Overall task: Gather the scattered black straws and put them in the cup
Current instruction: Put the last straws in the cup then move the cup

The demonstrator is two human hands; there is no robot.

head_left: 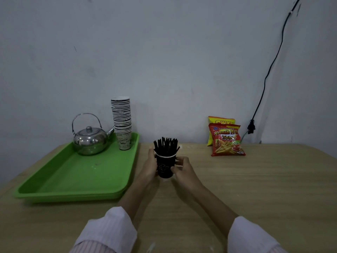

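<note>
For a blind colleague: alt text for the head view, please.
The left hand and right hand hold a black cup of black straws on a wooden table. A green tray at left carries a kettle and stacked cups; snack bags stand at right.

Red bag (227,141): big yellow "French Fri…", with the last letters lost at the bag's edge. Small "Kentang Goreng" sits above it. Below is a number that looks like "2000", blurry. There is a small blue logo at top left, unreadable.
Yellow bag (221,120) behind it: red letters at the top, mostly hidden, can't read.
Bottom cup (125,142) of the stack: dark scribbled words, too small to read.
Black cup (164,166): faint pale print, unreadable.
</note>
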